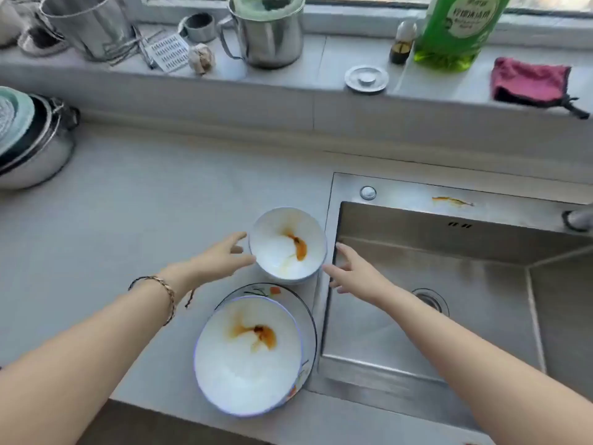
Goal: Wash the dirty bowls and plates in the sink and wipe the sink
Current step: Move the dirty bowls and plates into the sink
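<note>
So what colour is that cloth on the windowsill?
The cloth is pink; the head view shows it best.

On the sill stand a steel bucket (90, 27), a grater (168, 53), a garlic bulb (201, 58), a steel mug (266, 40), a small dark bottle (401, 43) and a round metal lid (366, 78). A lidded pot (35, 149) sits at the left of the grey surface (144, 200).

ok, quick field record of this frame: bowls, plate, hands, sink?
far bowl: white, orange stain, on counter left of sink
near bowl: white, stained, sitting on patterned plate
left hand: open, at far bowl's left rim, contact unclear
right hand: open, right of far bowl, above sink edge
sink: steel, orange smear on back ledge
sill: green bottle, pink cloth
</note>
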`<state>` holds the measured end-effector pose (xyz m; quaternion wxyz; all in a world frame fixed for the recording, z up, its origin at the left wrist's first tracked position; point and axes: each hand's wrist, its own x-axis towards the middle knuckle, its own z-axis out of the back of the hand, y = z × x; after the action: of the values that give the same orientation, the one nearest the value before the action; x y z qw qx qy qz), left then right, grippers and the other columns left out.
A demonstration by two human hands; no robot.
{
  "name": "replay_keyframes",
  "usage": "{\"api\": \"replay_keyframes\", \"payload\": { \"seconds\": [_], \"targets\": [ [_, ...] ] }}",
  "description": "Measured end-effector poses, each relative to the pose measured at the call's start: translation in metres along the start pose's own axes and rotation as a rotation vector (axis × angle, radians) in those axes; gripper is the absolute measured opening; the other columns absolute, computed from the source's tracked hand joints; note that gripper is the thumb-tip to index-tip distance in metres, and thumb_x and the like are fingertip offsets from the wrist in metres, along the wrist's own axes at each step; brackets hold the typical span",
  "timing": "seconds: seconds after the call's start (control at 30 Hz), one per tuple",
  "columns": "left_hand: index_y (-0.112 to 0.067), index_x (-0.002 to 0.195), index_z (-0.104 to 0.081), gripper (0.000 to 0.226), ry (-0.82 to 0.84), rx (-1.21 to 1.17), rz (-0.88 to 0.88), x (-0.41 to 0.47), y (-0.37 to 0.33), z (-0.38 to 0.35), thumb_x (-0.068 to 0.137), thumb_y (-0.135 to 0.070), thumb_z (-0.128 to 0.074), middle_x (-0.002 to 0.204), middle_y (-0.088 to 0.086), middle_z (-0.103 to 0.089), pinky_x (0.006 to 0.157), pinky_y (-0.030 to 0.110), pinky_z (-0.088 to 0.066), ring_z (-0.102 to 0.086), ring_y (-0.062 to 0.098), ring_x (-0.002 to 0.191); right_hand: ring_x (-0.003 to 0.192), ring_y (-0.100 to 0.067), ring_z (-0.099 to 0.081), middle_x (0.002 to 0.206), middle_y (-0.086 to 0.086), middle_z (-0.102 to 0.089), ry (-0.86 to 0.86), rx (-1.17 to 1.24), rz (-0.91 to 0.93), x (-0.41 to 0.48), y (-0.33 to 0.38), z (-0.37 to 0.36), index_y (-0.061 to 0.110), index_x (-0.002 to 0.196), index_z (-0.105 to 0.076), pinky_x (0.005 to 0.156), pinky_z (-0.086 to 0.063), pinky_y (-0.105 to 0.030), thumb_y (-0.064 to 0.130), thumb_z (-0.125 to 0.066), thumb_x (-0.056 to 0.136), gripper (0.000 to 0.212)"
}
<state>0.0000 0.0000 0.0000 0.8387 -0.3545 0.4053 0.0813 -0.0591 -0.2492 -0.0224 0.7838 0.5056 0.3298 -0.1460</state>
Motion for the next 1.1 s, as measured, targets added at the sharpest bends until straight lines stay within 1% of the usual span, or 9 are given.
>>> {"api": "replay_keyframes", "payload": {
  "seconds": [0.1, 0.17, 0.37, 0.53, 0.67, 0.77, 0.87, 0.97, 1.1],
  "targets": [
    [-0.034, 0.144, -0.025, 0.076, 0.195, -0.215, 0.006, 0.009, 0.003, 0.008, 0.079, -0.026, -0.064, 0.126, 0.002, -0.051, 0.094, 0.033, -0.047, -0.057, 0.027, 0.112, 0.104, -0.027, -0.063, 0.123, -0.016, -0.055, 0.041, 0.216, -0.055, 0.013, 0.010, -0.010, 0.024, 0.147, -0.017, 0.089, -0.052, -0.031, 0.027, -0.051, 0.094, 0.063],
    [-0.038, 0.143, -0.026, 0.078, 0.234, -0.330, 0.006, 0.017, 0.006, 0.009, 0.076, -0.024, -0.064, 0.124, 0.002, -0.055, 0.090, 0.036, -0.052, -0.060, 0.029, 0.109, 0.099, -0.027, -0.065, 0.118, -0.015, -0.060, 0.059, 0.289, -0.060, 0.019, 0.011, -0.013, 0.028, 0.144, -0.021, 0.089, -0.052, -0.033, 0.021, -0.049, 0.095, 0.056],
    [-0.044, 0.138, -0.033, 0.076, 0.186, -0.465, -0.055, 0.034, 0.005, 0.001, 0.073, -0.015, -0.058, 0.111, 0.011, -0.065, 0.077, 0.033, -0.058, -0.068, 0.030, 0.090, 0.078, -0.025, -0.067, 0.098, -0.005, -0.066, 0.046, 0.525, -0.059, 0.030, 0.005, -0.017, 0.042, 0.120, -0.038, 0.079, -0.057, -0.031, 0.002, -0.050, 0.090, 0.051],
    [-0.042, 0.133, -0.040, 0.077, 0.149, -0.500, -0.092, 0.021, -0.013, -0.012, 0.063, -0.014, -0.055, 0.107, 0.017, -0.065, 0.074, 0.031, -0.059, -0.069, 0.033, 0.086, 0.073, -0.023, -0.067, 0.094, -0.014, -0.066, -0.035, 0.544, -0.060, 0.024, -0.005, -0.012, 0.031, 0.139, -0.036, 0.073, -0.058, -0.030, -0.004, -0.044, 0.087, 0.063],
    [-0.043, 0.130, -0.041, 0.071, 0.166, -0.469, -0.141, 0.013, -0.054, -0.038, 0.073, -0.007, -0.062, 0.097, 0.013, -0.063, 0.073, 0.030, -0.059, -0.067, 0.031, 0.081, 0.071, -0.025, -0.067, 0.097, -0.015, -0.067, -0.099, 0.568, -0.032, 0.000, -0.023, 0.027, 0.033, 0.136, -0.040, 0.074, -0.058, -0.031, -0.002, -0.053, 0.086, 0.062],
    [-0.042, 0.128, -0.038, 0.063, 0.169, -0.437, -0.170, 0.015, -0.091, -0.069, 0.088, 0.006, -0.048, 0.093, 0.011, -0.063, 0.074, 0.029, -0.059, -0.065, 0.028, 0.076, 0.079, -0.028, -0.069, 0.103, -0.015, -0.068, -0.132, 0.564, -0.004, -0.018, -0.044, 0.066, 0.035, 0.135, -0.042, 0.076, -0.058, -0.033, -0.002, -0.055, 0.086, 0.062],
    [-0.043, 0.128, -0.037, 0.064, 0.235, -0.383, -0.195, 0.024, -0.126, -0.107, 0.089, 0.007, -0.043, 0.098, 0.014, -0.064, 0.079, 0.033, -0.058, -0.067, 0.027, 0.080, 0.075, -0.023, -0.069, 0.097, -0.012, -0.069, -0.207, 0.550, -0.015, -0.028, -0.074, 0.100, 0.037, 0.130, -0.043, 0.069, -0.058, -0.030, -0.006, -0.049, 0.085, 0.063],
    [-0.042, 0.131, -0.039, 0.068, 0.282, -0.369, -0.177, 0.047, -0.145, -0.151, 0.086, 0.009, -0.041, 0.118, 0.015, -0.059, 0.086, 0.042, -0.056, -0.066, 0.032, 0.094, 0.072, -0.019, -0.068, 0.090, -0.010, -0.067, -0.285, 0.563, -0.057, -0.024, -0.111, 0.124, 0.034, 0.128, -0.044, 0.061, -0.057, -0.028, -0.010, -0.045, 0.083, 0.063],
    [-0.042, 0.129, -0.040, 0.068, 0.296, -0.370, -0.087, 0.081, -0.151, -0.205, 0.085, 0.010, -0.038, 0.124, 0.005, -0.052, 0.087, 0.043, -0.054, -0.061, 0.034, 0.094, 0.078, -0.024, -0.066, 0.104, -0.015, -0.064, -0.332, 0.627, -0.151, -0.002, -0.164, 0.137, 0.028, 0.133, -0.044, 0.052, -0.055, -0.026, -0.009, -0.046, 0.081, 0.064]
  ]
}}
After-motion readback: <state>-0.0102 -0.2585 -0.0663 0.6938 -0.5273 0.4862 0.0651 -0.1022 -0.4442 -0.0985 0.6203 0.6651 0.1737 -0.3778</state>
